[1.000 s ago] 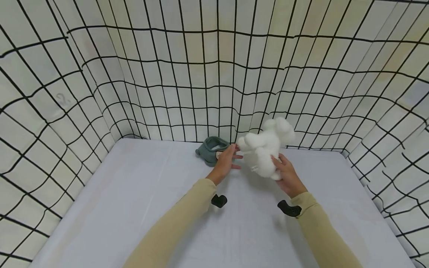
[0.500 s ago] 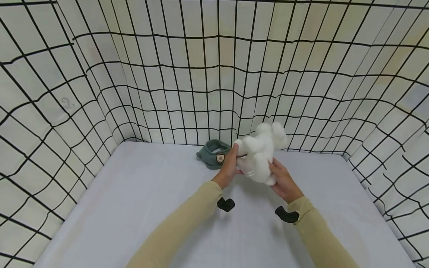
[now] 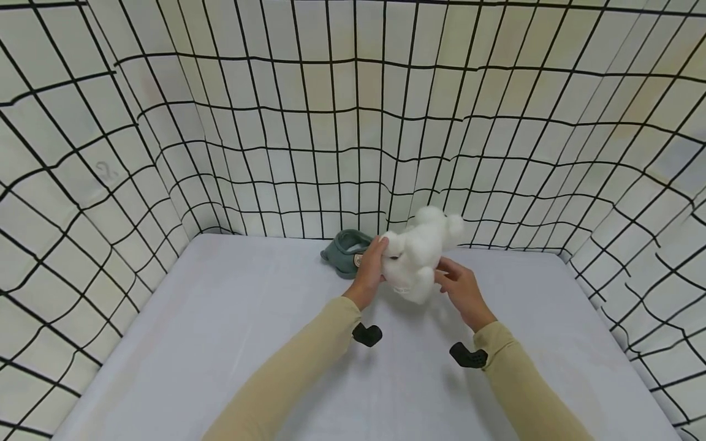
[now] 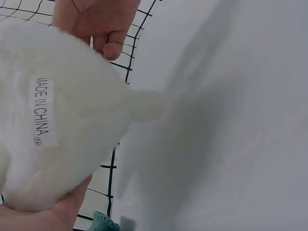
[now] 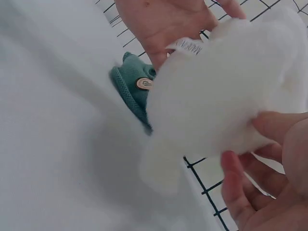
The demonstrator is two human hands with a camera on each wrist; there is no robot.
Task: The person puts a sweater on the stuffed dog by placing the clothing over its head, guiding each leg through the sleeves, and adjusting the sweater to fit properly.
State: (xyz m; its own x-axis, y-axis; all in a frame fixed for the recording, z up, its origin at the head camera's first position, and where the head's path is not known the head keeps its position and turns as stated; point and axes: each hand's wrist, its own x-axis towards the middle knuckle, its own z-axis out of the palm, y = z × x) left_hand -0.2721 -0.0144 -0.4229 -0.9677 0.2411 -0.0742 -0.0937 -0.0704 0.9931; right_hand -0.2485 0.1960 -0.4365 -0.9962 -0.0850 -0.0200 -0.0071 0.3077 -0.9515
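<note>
A white plush toy (image 3: 420,251) is held above the table between both hands. Its fabric tag (image 4: 42,110), reading "MADE IN CHINA", faces the left wrist camera. My left hand (image 3: 371,269) grips the toy's left side, thumb up along a rounded limb. On the other side, my right hand (image 3: 462,289) has its thumb against the fur and its fingers curled by the toy's lower edge, as the right wrist view shows. A small teal knitted garment (image 3: 343,256) with a tan patch (image 5: 144,83) lies behind my left hand, partly covered by it.
The white tabletop (image 3: 237,331) ends at a white back wall with a black grid (image 3: 309,147), which also runs along both sides. Black wrist-worn parts (image 3: 469,355) hang below each sleeve. The garment sits close to the back edge.
The plush toy has shifted left and tilted between the hands. My left hand, earlier at its side with fingers spread, now grips it. My right hand's hold has loosened and its fingers have shifted.
</note>
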